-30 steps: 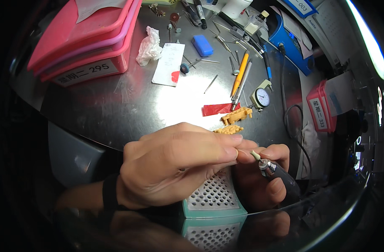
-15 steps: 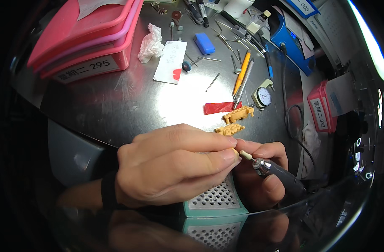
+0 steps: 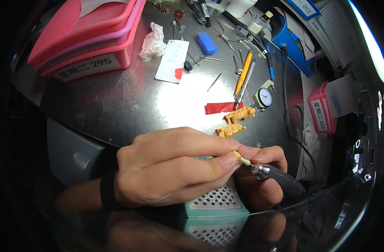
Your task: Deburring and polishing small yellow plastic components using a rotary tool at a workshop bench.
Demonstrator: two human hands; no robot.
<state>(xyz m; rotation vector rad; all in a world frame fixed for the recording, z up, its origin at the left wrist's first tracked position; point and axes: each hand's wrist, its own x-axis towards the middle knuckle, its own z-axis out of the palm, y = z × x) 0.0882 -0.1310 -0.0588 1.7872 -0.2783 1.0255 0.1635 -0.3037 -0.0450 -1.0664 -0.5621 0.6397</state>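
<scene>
My left hand (image 3: 171,164) pinches a small yellowish piece (image 3: 237,155) between thumb and fingertips; most of it is hidden, so its exact kind does not show. In my right hand (image 3: 271,156) is a dark rotary handpiece (image 3: 283,178) with a silver collar. Its pale polishing tip (image 3: 245,161) meets the yellowish piece, and the two hands touch at the fingers. Beneath them lies a perforated metal plate (image 3: 220,198) in a green frame. Just beyond my fingers, two tan dental models (image 3: 240,114) with teeth rest on the bench.
Pink stacked trays (image 3: 95,42) stand at the far left. Beyond the models lie a red strip (image 3: 219,108), an orange pencil-like tool (image 3: 243,73), a dial gauge (image 3: 264,97), a blue block (image 3: 206,43), a paper slip (image 3: 172,61) and crumpled tissue (image 3: 153,43). A cable (image 3: 286,113) runs along the right.
The pale tip has come up against the yellowish piece, and more of that piece shows at my left fingertips. Both hands stay in nearly the same place.
</scene>
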